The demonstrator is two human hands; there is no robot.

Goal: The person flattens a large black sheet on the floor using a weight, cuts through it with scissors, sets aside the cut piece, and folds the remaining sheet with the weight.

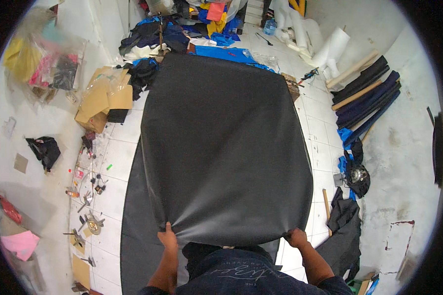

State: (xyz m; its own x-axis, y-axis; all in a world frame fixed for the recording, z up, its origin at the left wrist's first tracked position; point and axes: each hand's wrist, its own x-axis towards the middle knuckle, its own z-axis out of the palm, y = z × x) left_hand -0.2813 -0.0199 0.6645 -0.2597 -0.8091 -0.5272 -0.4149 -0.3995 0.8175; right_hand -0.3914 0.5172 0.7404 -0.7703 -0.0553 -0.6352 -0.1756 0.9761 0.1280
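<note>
Left hand [169,238], right hand [297,238]: gripping black sheet [226,152] | white tiled floor [321,142] | pale walls [396,162]

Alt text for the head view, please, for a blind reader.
A bare left hand and bare right hand grip the near edge of a wide, smooth black sheet over a white tiled floor. Brown cardboard is at left, long dark rolls at right.

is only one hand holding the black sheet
No, the left hand and the right hand both grip the near edge of the black sheet.
</note>
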